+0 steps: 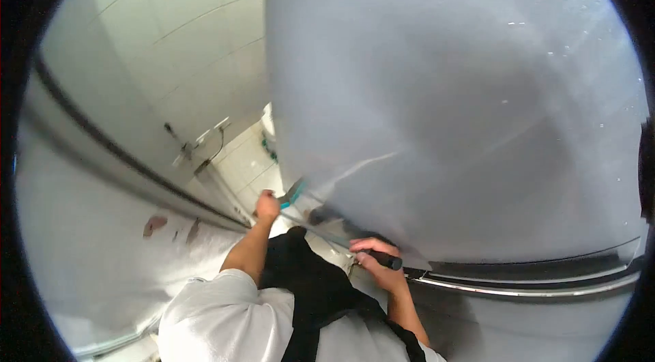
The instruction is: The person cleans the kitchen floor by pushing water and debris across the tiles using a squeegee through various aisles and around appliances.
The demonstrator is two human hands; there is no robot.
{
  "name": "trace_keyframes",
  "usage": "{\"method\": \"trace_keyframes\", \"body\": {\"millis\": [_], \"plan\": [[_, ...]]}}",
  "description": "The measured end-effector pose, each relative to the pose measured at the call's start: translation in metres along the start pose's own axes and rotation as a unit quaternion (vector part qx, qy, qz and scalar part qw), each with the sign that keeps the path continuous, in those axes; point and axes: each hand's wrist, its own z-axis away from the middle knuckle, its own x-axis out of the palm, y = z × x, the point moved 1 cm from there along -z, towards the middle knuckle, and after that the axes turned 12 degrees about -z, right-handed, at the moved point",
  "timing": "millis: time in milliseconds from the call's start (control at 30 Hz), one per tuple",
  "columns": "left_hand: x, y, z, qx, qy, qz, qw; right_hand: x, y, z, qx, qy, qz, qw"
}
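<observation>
A long-handled squeegee [318,231] with a grey and teal head runs slantwise in front of my body. My right hand [377,261] is closed round its black grip end, near the lower edge of a large glass panel [443,103]. My left hand [267,206] is closed at the other end, against the grey and teal head [293,194]. The fingers there are small in view, and part of the hold is hidden. Water drops and pale streaks show on the glass panel, along with dim reflections.
A metal rail [518,289] runs along the panel's bottom at the right. A dark-edged panel [129,157] stands close on the left. Beyond the gap are a tiled wall [184,14], wall fittings with a cable [220,143], a white fixture [267,120] and floor tiles [247,164].
</observation>
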Motion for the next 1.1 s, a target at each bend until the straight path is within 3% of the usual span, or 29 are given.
{"method": "trace_keyframes", "body": {"millis": [33, 100, 133, 167, 233, 267, 333, 367, 600, 700, 767, 800, 867, 900, 933, 1000, 1067, 1100], "plan": [[-0.012, 0.01, 0.032, 0.01, -0.069, 0.026, 0.997, -0.001, 0.002, -0.001, -0.017, -0.005, -0.002, 1.0], [0.001, 0.009, 0.073, 0.133, -0.141, 0.042, 0.98, 0.002, -0.003, -0.007, -0.04, -0.012, -0.004, 0.999], [-0.024, 0.028, 0.102, 0.198, -0.193, 0.013, 0.961, 0.004, -0.009, -0.009, -0.046, -0.011, -0.005, 0.999], [-0.027, 0.038, 0.115, 0.32, -0.222, -0.02, 0.921, 0.0, -0.01, -0.014, -0.063, -0.037, -0.015, 0.997], [-0.027, 0.06, 0.155, 0.387, -0.119, -0.026, 0.914, 0.002, -0.015, -0.017, -0.074, -0.091, -0.013, 0.993], [-0.025, 0.059, 0.155, 0.386, -0.118, -0.026, 0.915, 0.014, -0.02, -0.015, -0.095, -0.13, -0.001, 0.987], [-0.021, 0.054, 0.146, 0.302, -0.229, 0.035, 0.925, 0.038, -0.025, -0.007, -0.107, -0.143, 0.007, 0.984], [-0.027, 0.058, 0.153, 0.307, -0.141, 0.067, 0.939, 0.041, -0.034, -0.004, -0.109, -0.136, 0.014, 0.985], [-0.071, 0.071, 0.112, 0.317, -0.078, 0.033, 0.945, 0.057, -0.041, -0.026, -0.17, -0.106, -0.012, 0.98], [-0.066, 0.07, 0.057, 0.285, -0.024, 0.036, 0.958, 0.071, -0.016, -0.067, -0.205, -0.114, -0.001, 0.972], [-0.053, 0.06, 0.021, 0.192, 0.096, 0.113, 0.97, 0.092, 0.02, -0.103, -0.232, -0.107, 0.001, 0.967], [-0.056, 0.058, 0.016, 0.194, 0.097, 0.108, 0.97, 0.103, 0.045, -0.127, -0.252, -0.107, -0.01, 0.962], [-0.064, 0.056, 0.005, 0.247, 0.087, 0.002, 0.965, 0.124, 0.103, -0.169, -0.26, -0.104, -0.025, 0.96], [-0.062, 0.048, 0.003, 0.174, -0.017, 0.107, 0.979, 0.135, 0.128, -0.186, -0.26, -0.104, -0.03, 0.96], [-0.059, 0.034, 0.005, 0.17, -0.021, 0.101, 0.98, 0.144, 0.152, -0.196, -0.221, -0.086, -0.046, 0.97], [-0.064, 0.019, 0.005, 0.203, -0.139, 0.038, 0.969, 0.149, 0.18, -0.208, -0.184, -0.073, -0.061, 0.978], [-0.079, 0.028, 0.014, 0.161, -0.188, 0.051, 0.967, 0.151, 0.2, -0.211, -0.158, -0.057, -0.061, 0.984], [-0.081, 0.032, 0.02, 0.165, -0.199, -0.098, 0.961, 0.149, 0.189, -0.213, -0.157, -0.056, -0.074, 0.983]]}}
